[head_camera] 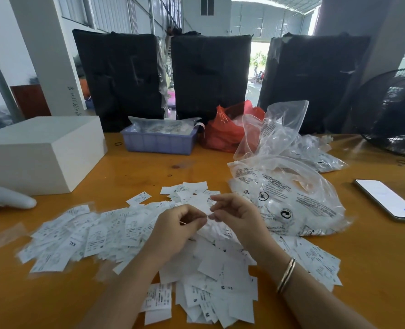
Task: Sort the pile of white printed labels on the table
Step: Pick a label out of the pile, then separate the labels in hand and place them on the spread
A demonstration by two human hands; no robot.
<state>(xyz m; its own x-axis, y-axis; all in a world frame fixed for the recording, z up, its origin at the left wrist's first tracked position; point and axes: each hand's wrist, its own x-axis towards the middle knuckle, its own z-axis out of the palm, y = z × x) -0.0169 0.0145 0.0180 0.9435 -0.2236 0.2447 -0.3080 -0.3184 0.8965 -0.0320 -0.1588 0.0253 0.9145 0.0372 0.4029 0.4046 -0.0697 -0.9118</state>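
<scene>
White printed labels (130, 236) lie in a loose heap spread across the near middle of the wooden table (149, 167), sizes S, M, XXL readable. Left hand (175, 230) and right hand (234, 216) hover over the heap centre, fingers curled, apparently pinching one label between them, probably to read its size. Printed plastic bags (289, 200) crowd the heap's right edge; bare table behind the heap could take sorted stacks.

A tall hall with corrugated walls (116, 15) and a pillar (47, 55). Daylight enters through an open doorway (258, 65). The table (149, 167) is orange wood.
</scene>
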